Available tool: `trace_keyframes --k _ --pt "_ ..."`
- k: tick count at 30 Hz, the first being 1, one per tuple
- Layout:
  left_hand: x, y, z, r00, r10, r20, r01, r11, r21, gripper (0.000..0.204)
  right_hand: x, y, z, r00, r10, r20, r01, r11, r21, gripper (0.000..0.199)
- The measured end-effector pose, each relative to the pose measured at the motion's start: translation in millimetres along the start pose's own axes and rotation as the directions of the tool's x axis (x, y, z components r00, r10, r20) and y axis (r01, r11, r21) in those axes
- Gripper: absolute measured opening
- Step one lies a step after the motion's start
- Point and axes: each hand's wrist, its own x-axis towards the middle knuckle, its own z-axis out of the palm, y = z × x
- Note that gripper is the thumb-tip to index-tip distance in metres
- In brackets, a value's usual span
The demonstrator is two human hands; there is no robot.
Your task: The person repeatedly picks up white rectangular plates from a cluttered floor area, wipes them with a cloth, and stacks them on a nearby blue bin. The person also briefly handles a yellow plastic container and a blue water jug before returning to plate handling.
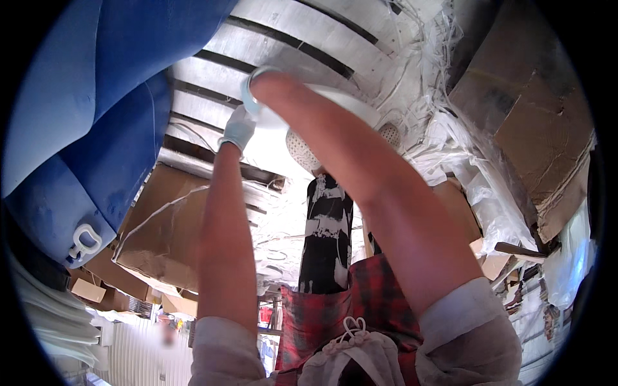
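Slatted boards (273, 45) lie below — a white object (269, 151) beside both gloved hands (239, 128) (248, 95).

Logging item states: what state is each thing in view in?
Left hand, gloved; grip unclear
Right hand, gloved; grip unclear
White piece, partly hidden
Plastic sheeting, crumpled
Right-side cardboard, creased
Drawstring, tied in a bow
Blue container, open or closed unclear
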Motion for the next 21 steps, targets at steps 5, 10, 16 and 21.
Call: trace_keyframes --k 5,10,16,21 --pt "-77.5 63.9 44.1 0.848 -0.039 -0.529 0.083 0.995 0.059 0.016 -61.2 6.8 97.9 0.99 -0.048 -0.131 0.005 0.952 -0.307 0.025" --pt "-173.7 96.7 133.7 0.934 -0.044 -0.355 0.037 0.999 -0.026 0.061 -130.5 51.1 214.0 0.821 -0.211 -0.531 -0.024 0.916 -0.401 0.05" --pt "-130.9 72.9 73.1 0.854 0.06 -0.516 -0.061 0.998 0.015 0.065 -90.0 60.9 156.1 0.606 -0.539 -0.585 0.042 0.756 -0.654 0.047" --pt "-127.1 -12.7 13.1 0.786 -0.136 -0.603 0.086 0.99 -0.111 0.059 -50.1 12.1 59.6 0.967 0.004 -0.256 -0.12 0.89 -0.44 0.026"
